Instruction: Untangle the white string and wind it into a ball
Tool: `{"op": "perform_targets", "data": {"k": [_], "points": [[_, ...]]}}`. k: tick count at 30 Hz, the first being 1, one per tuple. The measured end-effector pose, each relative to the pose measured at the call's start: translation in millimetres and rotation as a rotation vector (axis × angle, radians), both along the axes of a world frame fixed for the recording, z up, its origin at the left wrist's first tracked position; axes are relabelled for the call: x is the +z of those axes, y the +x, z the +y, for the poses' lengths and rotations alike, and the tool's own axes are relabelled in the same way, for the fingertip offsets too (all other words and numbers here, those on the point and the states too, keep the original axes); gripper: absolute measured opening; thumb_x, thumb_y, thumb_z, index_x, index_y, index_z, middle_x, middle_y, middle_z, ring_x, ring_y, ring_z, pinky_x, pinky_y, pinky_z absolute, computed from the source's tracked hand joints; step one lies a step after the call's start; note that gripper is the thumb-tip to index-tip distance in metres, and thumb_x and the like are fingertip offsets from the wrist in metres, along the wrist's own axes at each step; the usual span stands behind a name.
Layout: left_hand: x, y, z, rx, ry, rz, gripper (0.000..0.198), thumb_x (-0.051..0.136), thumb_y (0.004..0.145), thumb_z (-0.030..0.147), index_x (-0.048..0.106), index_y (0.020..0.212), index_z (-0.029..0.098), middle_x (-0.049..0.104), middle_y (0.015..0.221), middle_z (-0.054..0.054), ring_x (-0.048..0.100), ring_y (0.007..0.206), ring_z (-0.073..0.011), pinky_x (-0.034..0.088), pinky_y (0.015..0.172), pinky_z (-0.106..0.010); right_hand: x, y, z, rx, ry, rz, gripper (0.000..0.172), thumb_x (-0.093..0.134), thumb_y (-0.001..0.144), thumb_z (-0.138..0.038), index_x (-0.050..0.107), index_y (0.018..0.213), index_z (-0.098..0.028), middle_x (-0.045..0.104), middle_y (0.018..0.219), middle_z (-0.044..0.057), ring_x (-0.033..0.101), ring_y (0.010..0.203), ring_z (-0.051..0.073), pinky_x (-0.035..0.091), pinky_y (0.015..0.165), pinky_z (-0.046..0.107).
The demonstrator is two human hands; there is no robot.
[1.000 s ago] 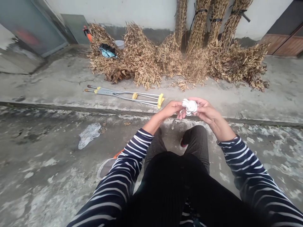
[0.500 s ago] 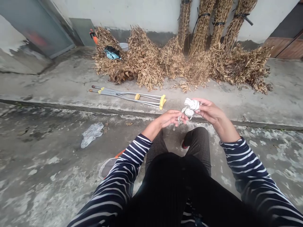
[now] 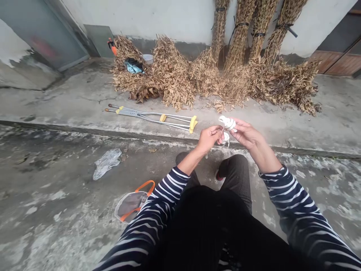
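White cord sat just right of frame center, wound in a small bundle, a second smaller loop and a loose end hanging below. My right hand was clamped on the bundle's right side, thumb and fingers pinching. My left hand was closed on the cord at its left, fingertips together. Both hands near each other, cord between. Crutches lay left of center on the concrete step. Clear plastic on the ground, left side; bag with orange handles lower left, partly behind my left sleeve. Dried plants heaped across upper middle, tied bundles upright at upper right.
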State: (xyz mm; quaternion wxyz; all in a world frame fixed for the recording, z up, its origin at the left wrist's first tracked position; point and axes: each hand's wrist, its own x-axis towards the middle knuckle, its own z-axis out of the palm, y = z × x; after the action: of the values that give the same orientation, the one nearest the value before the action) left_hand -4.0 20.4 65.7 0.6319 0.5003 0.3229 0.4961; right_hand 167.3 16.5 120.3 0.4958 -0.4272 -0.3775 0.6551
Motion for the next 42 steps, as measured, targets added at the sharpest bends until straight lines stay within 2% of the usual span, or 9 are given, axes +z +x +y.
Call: {"op": "perform_targets", "data": {"k": [4, 10, 16, 20, 26, 31, 34, 37, 42], "points": [[6.0, -10, -1, 0.012, 0.097, 0.206, 0.009, 0.066, 0.086, 0.020, 0.068, 0.090, 0.013, 0.061, 0.058, 0.004, 0.050, 0.045, -0.0054, 0.041, 0.047, -0.016, -3.0, -3, 1, -0.011, -0.029, 0.034, 0.027, 0.083, 0.070, -0.008, 0.081, 0.093, -0.023, 0.079, 0.100, 0.002, 0.071, 0.084, 0.012, 0.062, 0.071, 0.017], [15.8, -18, 2, -0.065, 0.154, 0.303, 0.015, 0.070, 0.088, 0.026, 0.070, 0.088, 0.011, 0.060, 0.055, 0.004, 0.048, 0.042, -0.0052, 0.036, 0.044, -0.016, -3.7, -5, 1, 0.027, 0.042, -0.040, 0.030, 0.089, 0.065, -0.014, 0.081, 0.093, -0.022, 0.078, 0.094, 0.002, 0.070, 0.077, 0.013, 0.062, 0.071, 0.022], [1.9, -27, 11, 0.020, 0.146, 0.283, 0.020, 0.067, 0.091, 0.027, 0.076, 0.096, 0.010, 0.077, 0.085, -0.005, 0.053, 0.043, -0.0053, 0.041, 0.044, -0.019, 3.3, 7, 3, 0.000, 0.105, -0.069, 0.036, 0.093, 0.060, -0.020, 0.081, 0.095, -0.024, 0.077, 0.097, 0.003, 0.069, 0.078, 0.015, 0.062, 0.067, 0.024], [-9.5, -27, 18, 0.054, 0.070, 0.202, 0.023, 0.065, 0.090, 0.023, 0.076, 0.106, 0.010, 0.079, 0.097, -0.007, 0.064, 0.054, -0.0078, 0.054, 0.057, -0.021, 10.4, 9, 1, -0.020, 0.152, -0.066, 0.037, 0.093, 0.062, -0.021, 0.081, 0.097, -0.026, 0.076, 0.105, 0.003, 0.069, 0.083, 0.015, 0.063, 0.068, 0.024], [-18.9, -28, 36, 0.103, -0.010, 0.250, 0.016, 0.058, 0.085, 0.007, 0.070, 0.074, 0.010, 0.077, 0.095, -0.006, 0.068, 0.063, -0.0086, 0.056, 0.058, -0.018, 36.7, 4, 0, 0.020, 0.236, -0.094, 0.039, 0.092, 0.067, -0.023, 0.080, 0.104, -0.027, 0.074, 0.113, 0.003, 0.070, 0.089, 0.017, 0.064, 0.068, 0.024], [0.8, -26, 32, 0.251, 0.094, 0.120, 0.018, 0.063, 0.089, 0.016, 0.074, 0.103, 0.014, 0.076, 0.110, -0.010, 0.073, 0.094, -0.0173, 0.060, 0.064, -0.023, 45.5, 5, 8, 0.001, 0.255, -0.135, 0.037, 0.090, 0.069, -0.020, 0.080, 0.103, -0.027, 0.075, 0.113, 0.004, 0.072, 0.091, 0.017, 0.064, 0.070, 0.025], [20.9, -13, 23, 0.186, 0.188, -0.040, 0.034, 0.071, 0.086, 0.022, 0.070, 0.119, 0.018, 0.073, 0.126, -0.011, 0.069, 0.115, -0.0224, 0.062, 0.072, -0.026, 41.3, 2, 7, -0.003, 0.198, -0.119, 0.036, 0.091, 0.064, -0.015, 0.082, 0.097, -0.026, 0.076, 0.108, 0.002, 0.070, 0.083, 0.013, 0.063, 0.068, 0.023], [32.0, 4, 18, 0.067, 0.153, -0.124, 0.038, 0.079, 0.081, 0.025, 0.071, 0.116, 0.016, 0.076, 0.115, -0.011, 0.072, 0.102, -0.0205, 0.062, 0.075, -0.028, 38.5, 0, 4, -0.018, 0.184, -0.092, 0.037, 0.092, 0.061, -0.016, 0.082, 0.094, -0.027, 0.076, 0.103, 0.001, 0.068, 0.079, 0.012, 0.062, 0.066, 0.021], [30.1, 17, 18, 0.089, 0.121, -0.104, 0.025, 0.080, 0.081, 0.031, 0.073, 0.095, 0.011, 0.071, 0.073, -0.002, 0.063, 0.062, -0.0094, 0.054, 0.063, -0.023, 30.3, 9, 3, -0.011, 0.161, -0.088, 0.032, 0.090, 0.063, -0.018, 0.082, 0.094, -0.024, 0.076, 0.096, 0.002, 0.066, 0.076, 0.012, 0.060, 0.066, 0.021]]}}
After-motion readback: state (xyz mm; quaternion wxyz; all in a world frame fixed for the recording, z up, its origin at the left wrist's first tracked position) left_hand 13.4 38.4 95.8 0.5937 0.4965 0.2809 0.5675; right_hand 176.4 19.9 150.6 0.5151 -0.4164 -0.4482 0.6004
